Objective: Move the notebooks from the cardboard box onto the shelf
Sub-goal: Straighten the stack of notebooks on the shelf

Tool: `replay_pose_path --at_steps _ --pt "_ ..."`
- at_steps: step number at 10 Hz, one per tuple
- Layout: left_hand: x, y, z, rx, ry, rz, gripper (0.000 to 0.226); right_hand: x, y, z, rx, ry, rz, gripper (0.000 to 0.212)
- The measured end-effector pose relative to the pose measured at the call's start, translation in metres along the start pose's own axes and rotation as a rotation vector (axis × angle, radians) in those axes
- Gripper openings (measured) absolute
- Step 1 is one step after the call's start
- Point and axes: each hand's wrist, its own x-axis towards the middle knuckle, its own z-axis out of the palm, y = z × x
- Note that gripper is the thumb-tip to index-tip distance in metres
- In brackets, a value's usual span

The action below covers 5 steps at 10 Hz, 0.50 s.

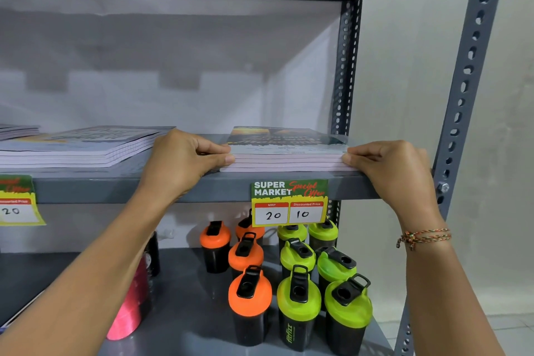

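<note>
The left hand (pixel 185 157) pinches the left edge of a stack of notebooks (pixel 287 153), and the right hand (pixel 388 166) pinches its right edge, so the stack sits between the 2 hands. It lies flat at the right end of the shelf (pixel 219 189), by the front lip. A second stack (pixel 83 146) rests further left. A price tag (pixel 289 202) reading 20 and 10 hangs below, above orange and green bottles (pixel 299 286).

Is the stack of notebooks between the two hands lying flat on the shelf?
Yes, flat: the stack of notebooks rests on the shelf, covers up, page edges level.
</note>
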Motion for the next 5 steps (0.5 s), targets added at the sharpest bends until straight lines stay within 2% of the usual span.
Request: replay_pose_path --at_steps 1,2,3,4,5 --pt "-0.002 0.007 -0.002 0.077 -0.002 0.039 0.038 -0.001 -0.008 0.003 -0.084 -0.01 -0.064 0.029" --pt "-0.001 0.015 0.004 0.182 -0.078 0.132 0.052 -0.004 -0.015 0.01 -0.14 -0.078 -0.213 0.034" --pt "0.003 0.022 0.016 0.239 -0.186 0.205 0.048 -0.003 -0.022 0.018 -0.182 -0.192 -0.261 0.033" --pt "0.003 0.021 0.02 0.232 -0.196 0.195 0.044 0.003 -0.027 0.012 -0.191 -0.178 -0.25 0.032" --pt "0.007 0.028 0.018 0.333 -0.161 0.254 0.066 -0.033 -0.026 0.013 -0.169 0.036 -0.499 0.029"
